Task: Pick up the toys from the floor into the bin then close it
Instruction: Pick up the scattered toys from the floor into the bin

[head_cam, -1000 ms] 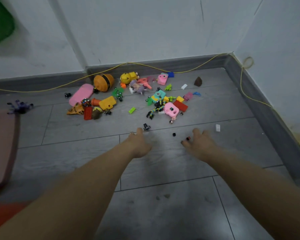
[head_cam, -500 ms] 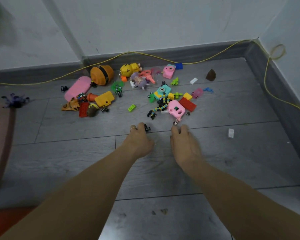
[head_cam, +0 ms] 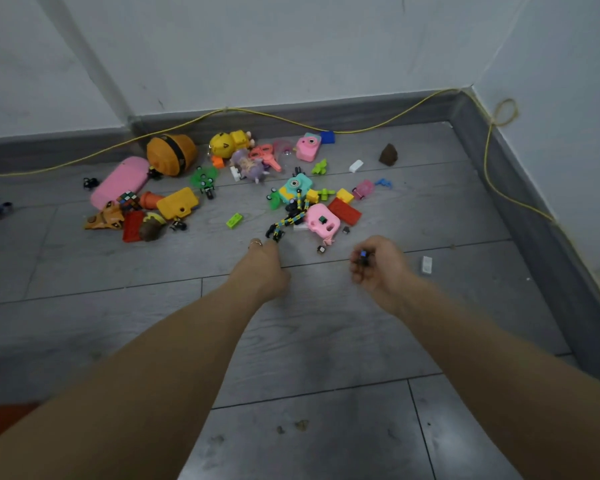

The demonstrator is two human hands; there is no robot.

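Head view: my right hand point(head_cam: 378, 265) lifted off floor, palm turned up, fingers curled round small dark piece with blue face point(head_cam: 362, 254). My left hand point(head_cam: 265, 263) down at floor point(head_cam: 326, 341), back toward camera, ring on finger; fingertips at black end of yellow-green linked chain toy point(head_cam: 290, 216); cannot tell if gripping. Toy pile point(head_cam: 243, 188) scattered ahead near wall. Small white block point(head_cam: 426, 265) just right of right hand. Bin out of sight.
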